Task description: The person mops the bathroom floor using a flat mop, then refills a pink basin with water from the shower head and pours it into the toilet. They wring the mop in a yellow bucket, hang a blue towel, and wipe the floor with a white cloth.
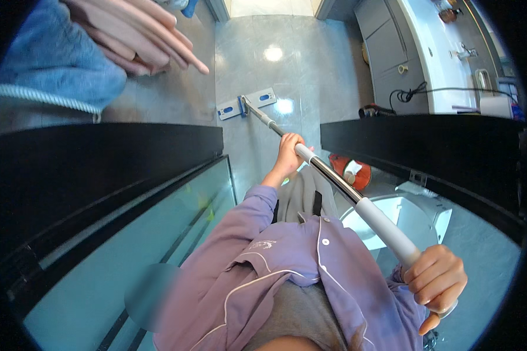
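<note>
A flat mop runs diagonally across the head view, its white-and-blue mop head (pixel 263 97) lying on the grey tiled floor (pixel 263 39). My left hand (pixel 290 151) grips the lower part of its metal pole (pixel 338 180), by a white collar. Around the top end of the thick white handle (pixel 384 226), my right hand (pixel 437 276) is closed, close to the right side of my body. The pole slants over my grey trousers. Any cloth or pad under the mop head is hidden.
Dark frame beams with glass panels (pixel 202 206) flank me. Blue and pink towels (pixel 131 35) hang at upper left. At right stand a grey cabinet (pixel 382 44), a white sink (pixel 439 57) and a cable (pixel 408 93). Near my legs are an orange container (pixel 364 175) and a toilet (pixel 413 215).
</note>
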